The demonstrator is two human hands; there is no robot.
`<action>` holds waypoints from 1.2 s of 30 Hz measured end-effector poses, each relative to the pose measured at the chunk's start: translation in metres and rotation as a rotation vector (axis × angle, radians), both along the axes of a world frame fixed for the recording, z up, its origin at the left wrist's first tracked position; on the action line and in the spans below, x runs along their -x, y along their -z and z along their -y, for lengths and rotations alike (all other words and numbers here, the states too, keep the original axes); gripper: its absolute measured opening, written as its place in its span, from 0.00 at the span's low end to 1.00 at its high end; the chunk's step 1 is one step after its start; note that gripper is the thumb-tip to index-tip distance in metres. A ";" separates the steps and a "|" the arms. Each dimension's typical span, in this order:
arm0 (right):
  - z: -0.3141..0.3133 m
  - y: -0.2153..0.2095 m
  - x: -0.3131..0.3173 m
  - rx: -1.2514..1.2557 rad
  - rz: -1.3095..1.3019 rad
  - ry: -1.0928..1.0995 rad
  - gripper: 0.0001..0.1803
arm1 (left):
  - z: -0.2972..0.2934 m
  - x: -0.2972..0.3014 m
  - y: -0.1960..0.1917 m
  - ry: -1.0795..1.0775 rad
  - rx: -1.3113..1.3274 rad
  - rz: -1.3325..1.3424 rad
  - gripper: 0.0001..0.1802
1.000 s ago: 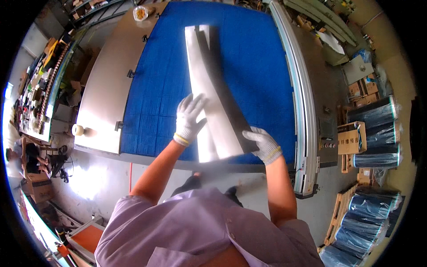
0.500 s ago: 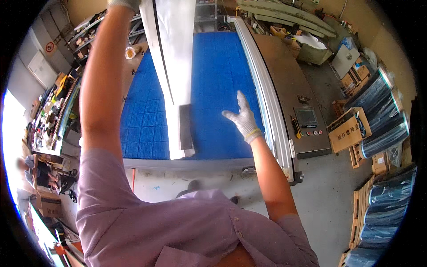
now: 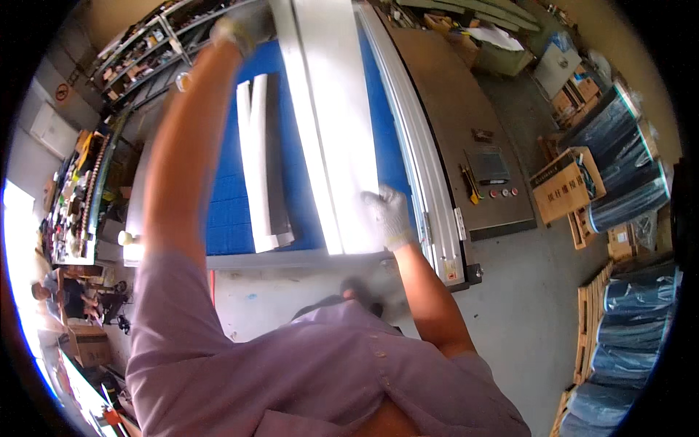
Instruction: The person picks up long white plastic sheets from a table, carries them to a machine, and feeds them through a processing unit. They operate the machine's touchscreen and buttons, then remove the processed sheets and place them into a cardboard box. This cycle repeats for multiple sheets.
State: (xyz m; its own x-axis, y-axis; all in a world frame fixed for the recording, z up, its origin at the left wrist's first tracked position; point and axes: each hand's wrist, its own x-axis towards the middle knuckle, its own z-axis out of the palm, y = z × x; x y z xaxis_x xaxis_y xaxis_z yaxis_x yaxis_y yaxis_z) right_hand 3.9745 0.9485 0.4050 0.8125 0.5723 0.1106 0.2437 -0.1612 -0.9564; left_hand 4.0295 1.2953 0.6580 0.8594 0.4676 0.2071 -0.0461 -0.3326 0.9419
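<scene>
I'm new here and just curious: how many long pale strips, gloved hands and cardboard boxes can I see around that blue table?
Long pale strips: 2, one held and one lying on the blue table
Gloved hands: 2, the left hand and the right hand
Cardboard boxes clearly seen: 2, one beside the dark rolls and one on the floor
Total: 6

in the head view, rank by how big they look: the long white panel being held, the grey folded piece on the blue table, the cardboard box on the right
1. long white panel
2. grey folded piece
3. cardboard box, though it lies farther off.
</scene>
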 end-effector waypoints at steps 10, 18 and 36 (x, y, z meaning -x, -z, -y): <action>-0.030 0.145 -0.134 0.516 -0.035 0.270 0.21 | 0.185 0.061 0.479 -0.004 0.820 -0.589 0.18; 0.099 0.051 -0.126 0.197 -0.100 0.196 0.14 | 0.244 0.057 0.502 -0.255 0.755 -0.684 0.16; 0.340 0.208 -0.406 0.749 0.652 0.367 0.15 | 0.321 0.070 0.540 -0.477 -1.034 -1.028 0.37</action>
State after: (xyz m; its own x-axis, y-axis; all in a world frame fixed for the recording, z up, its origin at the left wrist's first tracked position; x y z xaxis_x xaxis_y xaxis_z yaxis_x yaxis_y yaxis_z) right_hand 4.3807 0.6090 0.1968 0.8602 0.4065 0.3079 0.4909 -0.8236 -0.2840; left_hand 3.9590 0.9747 0.1183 0.6461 0.7625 0.0336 0.7578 -0.6356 -0.1474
